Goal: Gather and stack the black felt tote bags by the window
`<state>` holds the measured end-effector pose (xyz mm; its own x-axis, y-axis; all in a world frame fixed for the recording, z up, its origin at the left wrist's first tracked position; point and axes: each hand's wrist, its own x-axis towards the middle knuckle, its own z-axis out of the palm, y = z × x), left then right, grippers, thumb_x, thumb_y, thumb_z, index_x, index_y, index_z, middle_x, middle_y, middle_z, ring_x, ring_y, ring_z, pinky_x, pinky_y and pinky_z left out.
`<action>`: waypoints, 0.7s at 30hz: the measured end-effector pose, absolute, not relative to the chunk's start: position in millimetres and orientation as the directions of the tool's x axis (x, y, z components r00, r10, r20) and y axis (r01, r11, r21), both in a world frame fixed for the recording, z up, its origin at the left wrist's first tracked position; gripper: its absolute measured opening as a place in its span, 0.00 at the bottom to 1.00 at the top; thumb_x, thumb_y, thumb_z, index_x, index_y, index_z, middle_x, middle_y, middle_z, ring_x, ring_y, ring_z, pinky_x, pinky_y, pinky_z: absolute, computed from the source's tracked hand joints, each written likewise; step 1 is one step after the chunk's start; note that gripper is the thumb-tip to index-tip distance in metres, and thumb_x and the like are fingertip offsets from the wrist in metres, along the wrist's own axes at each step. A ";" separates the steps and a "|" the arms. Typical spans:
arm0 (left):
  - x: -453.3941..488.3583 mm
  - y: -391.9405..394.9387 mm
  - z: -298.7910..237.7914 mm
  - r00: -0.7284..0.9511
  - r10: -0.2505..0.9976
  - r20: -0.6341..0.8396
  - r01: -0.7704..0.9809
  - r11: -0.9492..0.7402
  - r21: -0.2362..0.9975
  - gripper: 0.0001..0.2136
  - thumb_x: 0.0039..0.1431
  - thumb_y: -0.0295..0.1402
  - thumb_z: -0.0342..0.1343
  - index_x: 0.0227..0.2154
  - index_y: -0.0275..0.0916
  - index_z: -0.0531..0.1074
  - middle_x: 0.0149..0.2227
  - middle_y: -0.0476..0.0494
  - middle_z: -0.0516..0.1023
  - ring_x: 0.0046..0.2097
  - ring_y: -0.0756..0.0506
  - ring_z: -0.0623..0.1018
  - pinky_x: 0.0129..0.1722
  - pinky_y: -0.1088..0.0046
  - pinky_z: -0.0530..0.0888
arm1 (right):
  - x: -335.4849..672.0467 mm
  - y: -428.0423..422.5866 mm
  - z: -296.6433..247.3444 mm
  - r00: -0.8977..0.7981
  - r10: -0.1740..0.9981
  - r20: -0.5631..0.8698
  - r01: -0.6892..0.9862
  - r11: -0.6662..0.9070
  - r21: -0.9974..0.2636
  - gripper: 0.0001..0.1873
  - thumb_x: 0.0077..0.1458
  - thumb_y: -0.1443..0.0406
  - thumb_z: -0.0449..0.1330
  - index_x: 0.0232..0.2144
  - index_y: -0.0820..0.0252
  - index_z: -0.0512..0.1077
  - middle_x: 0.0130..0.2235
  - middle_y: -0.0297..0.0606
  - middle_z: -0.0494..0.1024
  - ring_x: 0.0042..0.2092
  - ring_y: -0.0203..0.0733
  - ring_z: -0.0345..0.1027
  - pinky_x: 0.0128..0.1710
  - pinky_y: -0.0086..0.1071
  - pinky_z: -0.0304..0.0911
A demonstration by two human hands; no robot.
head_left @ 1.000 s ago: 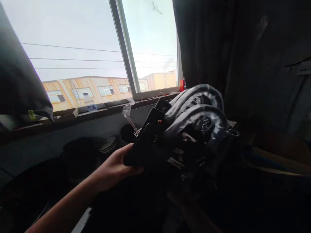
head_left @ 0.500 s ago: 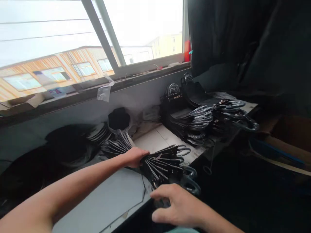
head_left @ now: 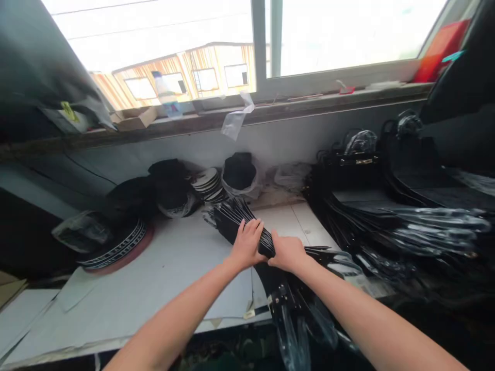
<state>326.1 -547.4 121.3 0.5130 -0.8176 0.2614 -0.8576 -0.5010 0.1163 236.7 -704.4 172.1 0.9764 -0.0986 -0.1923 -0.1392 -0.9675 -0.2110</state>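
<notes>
A fanned bundle of black bag panels [head_left: 275, 282] with pale edges lies across the worktable, its plastic-wrapped handles [head_left: 296, 335] hanging over the front edge. My left hand [head_left: 247, 243] is closed around the middle of the bundle, fingers over the top. Right beside it, my right hand [head_left: 288, 251] grips the same bundle, thumb toward the left hand. The two hands nearly touch. Part of the bundle is hidden under my right forearm.
More black bags with wrapped handles [head_left: 436, 229] are piled on the right. A black roll with patterned trim [head_left: 116, 247], a stack of round pieces [head_left: 209, 183] and a bag of black material [head_left: 240, 172] stand behind. A bottle [head_left: 168, 98] is on the windowsill.
My right hand has come onto the bundle beside my left. The bundle has turned, so its handles now hang over the table's front edge. The view has swung left.
</notes>
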 end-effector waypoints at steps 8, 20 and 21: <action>309.6 -528.5 53.4 0.655 -0.460 0.599 -0.744 -0.531 0.406 0.53 0.50 0.37 0.74 0.73 0.41 0.47 0.74 0.28 0.50 0.75 0.29 0.49 0.73 0.40 0.49 | 270.3 -704.9 151.7 0.955 -0.159 -0.249 -0.194 -0.973 -0.124 0.29 0.47 0.51 0.71 0.48 0.56 0.70 0.42 0.45 0.83 0.46 0.58 0.79 0.39 0.38 0.64; 282.0 -499.7 -20.8 0.749 -0.349 -0.562 0.661 0.352 0.662 0.35 0.61 0.62 0.54 0.54 0.34 0.74 0.57 0.24 0.77 0.64 0.28 0.73 0.66 0.45 0.67 | 264.5 -750.1 201.1 0.941 0.020 -0.337 -0.168 -0.839 -0.518 0.25 0.38 0.55 0.76 0.39 0.53 0.75 0.35 0.29 0.81 0.39 0.46 0.76 0.35 0.31 0.63; 281.4 -503.4 -21.1 0.719 -0.442 -0.537 0.694 0.412 0.590 0.36 0.60 0.64 0.53 0.55 0.36 0.75 0.57 0.28 0.79 0.66 0.29 0.71 0.68 0.47 0.64 | 257.9 -755.1 216.0 0.934 0.048 -0.354 -0.175 -0.801 -0.572 0.26 0.37 0.55 0.77 0.39 0.54 0.76 0.36 0.29 0.82 0.39 0.46 0.76 0.36 0.31 0.64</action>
<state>281.4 -503.4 -21.1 0.7185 -0.4420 -0.5369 0.6944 0.4123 0.5898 257.9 -755.1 216.0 0.9342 0.0477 -0.3536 -0.1755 -0.8015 -0.5717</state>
